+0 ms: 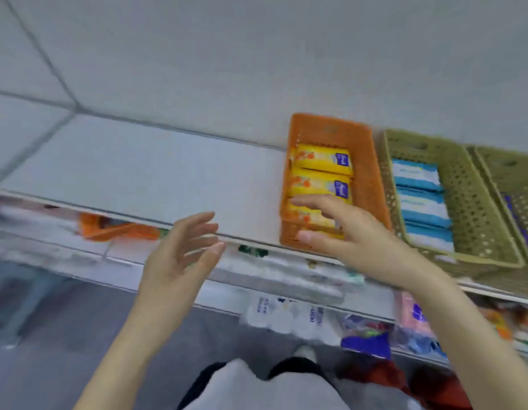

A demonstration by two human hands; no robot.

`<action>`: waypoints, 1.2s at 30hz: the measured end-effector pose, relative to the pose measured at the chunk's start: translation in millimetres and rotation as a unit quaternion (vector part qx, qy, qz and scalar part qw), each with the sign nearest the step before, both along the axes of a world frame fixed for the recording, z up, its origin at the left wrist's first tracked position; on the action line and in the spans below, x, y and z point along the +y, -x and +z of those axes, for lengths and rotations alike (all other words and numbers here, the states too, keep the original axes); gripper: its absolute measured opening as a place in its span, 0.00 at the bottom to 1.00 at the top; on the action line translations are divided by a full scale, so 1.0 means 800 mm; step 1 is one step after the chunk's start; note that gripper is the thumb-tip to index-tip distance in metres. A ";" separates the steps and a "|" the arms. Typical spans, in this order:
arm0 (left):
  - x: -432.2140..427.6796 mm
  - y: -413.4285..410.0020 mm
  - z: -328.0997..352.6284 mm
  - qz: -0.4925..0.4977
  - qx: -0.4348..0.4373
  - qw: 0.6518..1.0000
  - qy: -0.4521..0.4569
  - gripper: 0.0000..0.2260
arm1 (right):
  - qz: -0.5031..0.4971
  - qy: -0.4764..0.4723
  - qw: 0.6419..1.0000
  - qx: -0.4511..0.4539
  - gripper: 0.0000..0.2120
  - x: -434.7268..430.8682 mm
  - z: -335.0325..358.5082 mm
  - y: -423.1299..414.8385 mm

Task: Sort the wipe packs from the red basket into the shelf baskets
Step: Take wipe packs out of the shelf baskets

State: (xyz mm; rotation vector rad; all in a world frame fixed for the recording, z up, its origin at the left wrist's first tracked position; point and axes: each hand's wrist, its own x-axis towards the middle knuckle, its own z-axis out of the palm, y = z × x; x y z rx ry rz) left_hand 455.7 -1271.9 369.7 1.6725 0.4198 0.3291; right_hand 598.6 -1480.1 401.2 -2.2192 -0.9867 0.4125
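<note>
Three yellow wipe packs (pixel 320 187) lie in the orange basket (pixel 366 179) on the white shelf (pixel 138 173). The right hand (pixel 345 229) rests on the nearest pack, fingers spread and rather straight. The left hand (pixel 180 253) hovers before the shelf edge, fingers apart, holding nothing.

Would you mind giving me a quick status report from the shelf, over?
Left hand open, holding nothing. Right hand resting on front yellow pack in orange basket. Nothing blocking.
</note>
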 end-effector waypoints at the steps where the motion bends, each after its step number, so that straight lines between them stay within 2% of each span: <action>1: 0.026 0.031 -0.006 0.031 0.005 1.000 0.001 0.17 | 0.018 -0.015 1.000 0.014 0.24 0.040 -0.009 0.022; 5: 0.101 0.144 -0.041 0.170 0.019 0.985 0.025 0.14 | 0.081 -0.092 0.986 0.115 0.20 0.184 -0.060 0.114; 7: 0.123 0.198 -0.063 0.236 0.035 0.970 0.047 0.14 | 0.108 -0.097 0.974 0.175 0.19 0.243 -0.090 0.161; 11: 0.149 0.294 -0.119 0.346 0.086 0.931 0.080 0.14 | 0.165 -0.061 0.950 0.258 0.19 0.343 -0.146 0.247; 17: 0.190 0.388 -0.182 0.487 0.149 0.850 0.133 0.13 | 0.260 0.026 0.922 0.286 0.21 0.463 -0.203 0.322; 21: 0.260 0.402 -0.222 0.518 0.174 0.819 0.176 0.13 | 0.288 0.061 0.912 0.284 0.23 0.569 -0.235 0.340; 24: 0.353 0.400 -0.236 0.513 0.190 0.820 0.166 0.14 | 0.287 0.073 0.911 0.288 0.25 0.671 -0.255 0.339; 29: 0.551 0.423 -0.198 0.529 0.179 0.821 0.121 0.15 | 0.288 0.078 0.903 0.310 0.30 0.845 -0.242 0.338; 33: 0.693 0.454 -0.174 0.590 0.157 0.787 0.090 0.15 | 0.315 0.093 0.892 0.310 0.27 0.969 -0.230 0.347; 36: 0.750 0.473 -0.180 0.625 0.143 0.757 0.125 0.14 | 0.327 0.114 0.889 0.299 0.22 1.040 -0.231 0.357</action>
